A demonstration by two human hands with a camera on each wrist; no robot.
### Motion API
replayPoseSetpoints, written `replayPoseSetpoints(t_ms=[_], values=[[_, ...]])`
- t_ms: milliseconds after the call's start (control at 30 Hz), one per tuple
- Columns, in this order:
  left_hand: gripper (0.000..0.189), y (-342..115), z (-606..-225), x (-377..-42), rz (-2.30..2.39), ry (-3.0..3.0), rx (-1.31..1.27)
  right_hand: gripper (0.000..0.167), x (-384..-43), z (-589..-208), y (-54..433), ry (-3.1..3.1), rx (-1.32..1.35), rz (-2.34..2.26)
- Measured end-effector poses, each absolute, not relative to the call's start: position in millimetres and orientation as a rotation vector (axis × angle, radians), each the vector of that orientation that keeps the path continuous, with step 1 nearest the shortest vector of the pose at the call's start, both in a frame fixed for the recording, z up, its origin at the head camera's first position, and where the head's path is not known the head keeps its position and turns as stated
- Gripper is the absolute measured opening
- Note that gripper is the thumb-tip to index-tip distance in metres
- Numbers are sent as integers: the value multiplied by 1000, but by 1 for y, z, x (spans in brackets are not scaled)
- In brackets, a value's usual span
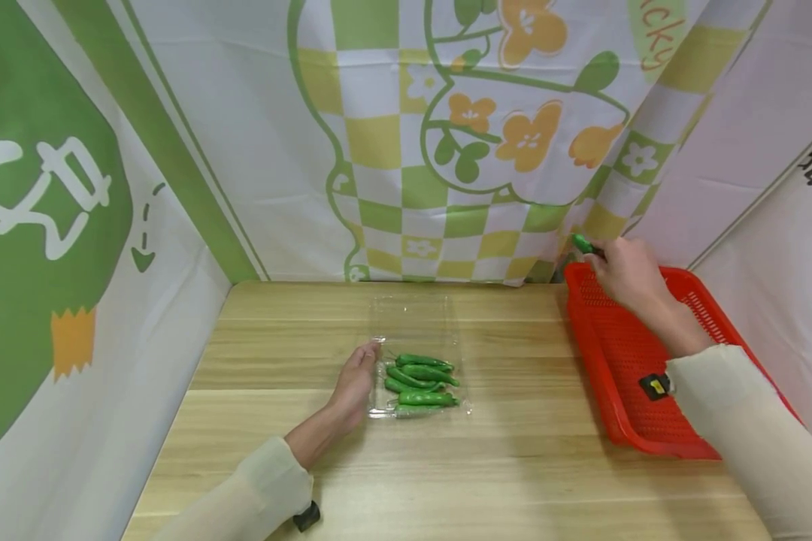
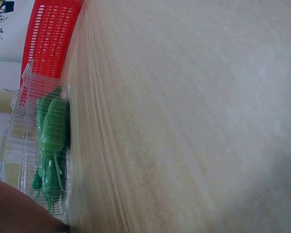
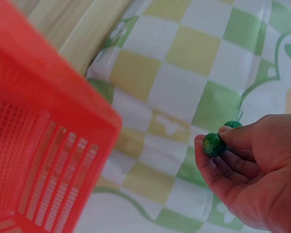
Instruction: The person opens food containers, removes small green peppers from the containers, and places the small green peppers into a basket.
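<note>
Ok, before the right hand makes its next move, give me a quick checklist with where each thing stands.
1. Green pepper pinched in the right hand: ok.
2. Only one pepper in that pinch: cannot tell; the hand hides part of what it holds.
3. Right hand over the clear container: not ok; it is by the far end of the red basket.
4. Lid open: ok.
5. Left hand at the container's left edge: ok; how firmly it holds, cannot tell.
6. Room beside the peppers inside: cannot tell.
</note>
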State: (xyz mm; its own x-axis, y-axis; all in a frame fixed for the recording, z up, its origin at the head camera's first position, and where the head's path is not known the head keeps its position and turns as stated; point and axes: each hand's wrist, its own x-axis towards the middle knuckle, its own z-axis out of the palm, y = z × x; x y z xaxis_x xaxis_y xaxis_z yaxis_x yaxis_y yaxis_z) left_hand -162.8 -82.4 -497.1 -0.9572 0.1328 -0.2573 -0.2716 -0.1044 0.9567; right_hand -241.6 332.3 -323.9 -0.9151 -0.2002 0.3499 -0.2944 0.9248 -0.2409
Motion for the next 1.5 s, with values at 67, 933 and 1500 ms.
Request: replayPoseSetpoints(t_ms=[67,933,1500], values=[[49,-82,-497,-163,2151,1893,-153,20,-244,-324,339,-2761,360,395],[48,-82,-499,-164,2184,1876,-163,45,-259,-357,419,-3068,162,393],[49,-82,-497,-164,2158,1903,-158,34,-262,-393,436,-3263,31,489]])
